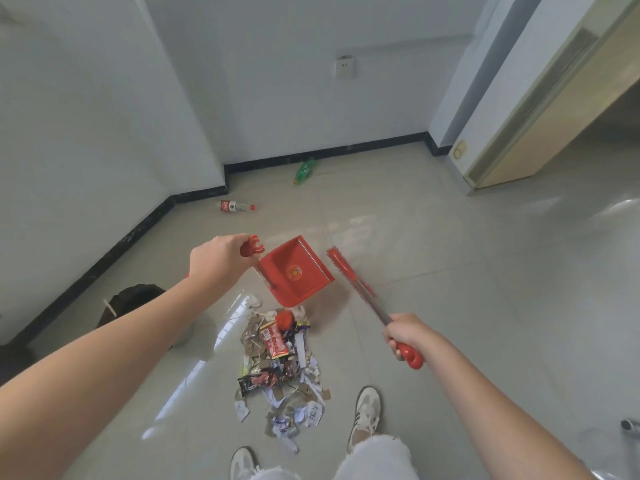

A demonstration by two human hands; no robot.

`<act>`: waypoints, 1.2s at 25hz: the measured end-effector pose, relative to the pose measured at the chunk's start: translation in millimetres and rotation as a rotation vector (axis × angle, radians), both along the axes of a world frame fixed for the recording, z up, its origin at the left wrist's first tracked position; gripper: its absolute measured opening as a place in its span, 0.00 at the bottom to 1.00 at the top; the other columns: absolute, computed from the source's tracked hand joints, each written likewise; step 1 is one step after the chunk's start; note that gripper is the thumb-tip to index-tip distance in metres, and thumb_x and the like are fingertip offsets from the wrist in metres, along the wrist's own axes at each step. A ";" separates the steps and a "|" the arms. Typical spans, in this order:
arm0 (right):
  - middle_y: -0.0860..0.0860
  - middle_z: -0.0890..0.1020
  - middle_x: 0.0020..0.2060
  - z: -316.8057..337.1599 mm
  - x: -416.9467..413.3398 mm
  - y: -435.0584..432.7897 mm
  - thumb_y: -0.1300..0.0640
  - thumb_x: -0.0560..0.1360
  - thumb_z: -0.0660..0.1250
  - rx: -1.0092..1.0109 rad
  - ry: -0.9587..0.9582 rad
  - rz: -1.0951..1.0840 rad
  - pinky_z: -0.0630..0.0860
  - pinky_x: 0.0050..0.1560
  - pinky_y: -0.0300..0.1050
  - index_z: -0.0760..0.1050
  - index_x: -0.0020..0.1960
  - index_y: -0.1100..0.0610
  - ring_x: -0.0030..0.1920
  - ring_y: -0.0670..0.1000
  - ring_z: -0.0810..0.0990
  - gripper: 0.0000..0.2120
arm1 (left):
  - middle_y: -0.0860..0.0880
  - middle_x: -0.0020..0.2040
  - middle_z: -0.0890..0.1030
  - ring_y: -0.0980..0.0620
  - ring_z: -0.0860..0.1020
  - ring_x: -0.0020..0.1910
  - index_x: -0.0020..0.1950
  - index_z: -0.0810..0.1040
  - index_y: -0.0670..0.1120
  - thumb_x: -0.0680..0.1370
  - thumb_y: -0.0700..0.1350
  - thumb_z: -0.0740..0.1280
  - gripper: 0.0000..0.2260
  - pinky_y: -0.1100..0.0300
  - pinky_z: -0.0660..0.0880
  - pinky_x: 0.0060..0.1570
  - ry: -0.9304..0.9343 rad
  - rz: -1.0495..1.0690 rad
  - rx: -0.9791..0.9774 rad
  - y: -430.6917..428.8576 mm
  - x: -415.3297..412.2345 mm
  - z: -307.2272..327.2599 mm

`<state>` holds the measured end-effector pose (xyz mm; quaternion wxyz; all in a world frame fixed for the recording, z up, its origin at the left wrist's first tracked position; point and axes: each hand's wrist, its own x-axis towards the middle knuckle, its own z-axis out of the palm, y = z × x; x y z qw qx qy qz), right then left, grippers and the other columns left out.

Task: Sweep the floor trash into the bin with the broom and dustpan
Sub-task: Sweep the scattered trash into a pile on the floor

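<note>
A pile of wrappers and torn paper, the trash [278, 362], lies on the tiled floor just in front of my feet. My left hand [218, 263] grips the red handle top of the red dustpan [294, 271], which hangs tilted just beyond the pile. My right hand [405, 336] grips the red handle end of the broom [349, 273], whose red brush head points away, to the right of the dustpan. A bin with a dark liner [135, 303] stands at the left, partly hidden behind my left forearm.
A clear bottle with a red label [235, 206] lies near the wall corner and a green bottle [305, 170] lies by the black skirting. White walls close the left and far sides. A doorway with a wooden door [554, 109] is at the right.
</note>
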<state>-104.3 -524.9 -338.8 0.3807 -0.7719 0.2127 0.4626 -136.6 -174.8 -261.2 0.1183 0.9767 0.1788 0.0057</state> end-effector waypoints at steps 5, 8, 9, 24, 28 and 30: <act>0.52 0.67 0.21 16.2 94.5 -48.9 0.70 0.68 0.53 0.024 0.002 0.138 0.62 0.28 0.36 0.74 0.47 0.53 0.20 0.48 0.64 0.17 | 0.60 0.37 0.77 0.54 0.73 0.36 0.47 0.80 0.59 0.73 0.58 0.69 0.06 0.65 0.63 0.30 -0.046 0.171 -0.024 -41.6 42.8 5.0; 0.53 0.67 0.25 24.9 149.2 -42.1 0.70 0.70 0.53 0.014 -0.016 0.190 0.60 0.29 0.36 0.73 0.51 0.55 0.22 0.48 0.63 0.17 | 0.58 0.37 0.79 0.52 0.76 0.37 0.46 0.80 0.57 0.73 0.58 0.69 0.07 0.64 0.66 0.31 -0.035 0.193 -0.003 -51.0 76.5 9.0; 0.53 0.67 0.25 26.2 165.4 -36.7 0.70 0.71 0.53 0.022 -0.028 0.199 0.60 0.27 0.34 0.74 0.55 0.57 0.21 0.48 0.63 0.18 | 0.57 0.38 0.80 0.51 0.78 0.39 0.46 0.80 0.56 0.73 0.58 0.69 0.07 0.62 0.68 0.33 -0.023 0.205 -0.006 -52.9 93.7 10.5; 0.50 0.67 0.18 23.3 453.1 128.6 0.69 0.68 0.55 -0.065 -0.064 0.455 0.60 0.27 0.36 0.74 0.54 0.49 0.21 0.48 0.64 0.22 | 0.59 0.41 0.80 0.54 0.78 0.43 0.47 0.79 0.58 0.73 0.60 0.66 0.08 0.62 0.69 0.36 0.085 0.305 -0.132 77.0 309.4 -19.1; 0.53 0.69 0.21 25.2 529.4 188.8 0.70 0.70 0.57 -0.107 -0.099 0.570 0.63 0.24 0.33 0.69 0.70 0.46 0.21 0.48 0.65 0.33 | 0.56 0.40 0.79 0.51 0.78 0.43 0.42 0.78 0.57 0.72 0.59 0.67 0.07 0.61 0.68 0.36 0.091 0.395 -0.216 134.9 348.1 -12.2; 0.52 0.69 0.21 20.3 570.8 223.9 0.69 0.70 0.57 -0.118 -0.089 0.592 0.63 0.24 0.33 0.66 0.73 0.48 0.21 0.48 0.65 0.34 | 0.55 0.38 0.78 0.50 0.78 0.42 0.35 0.74 0.59 0.72 0.59 0.67 0.08 0.61 0.67 0.34 0.131 0.435 -0.268 153.2 369.0 -17.2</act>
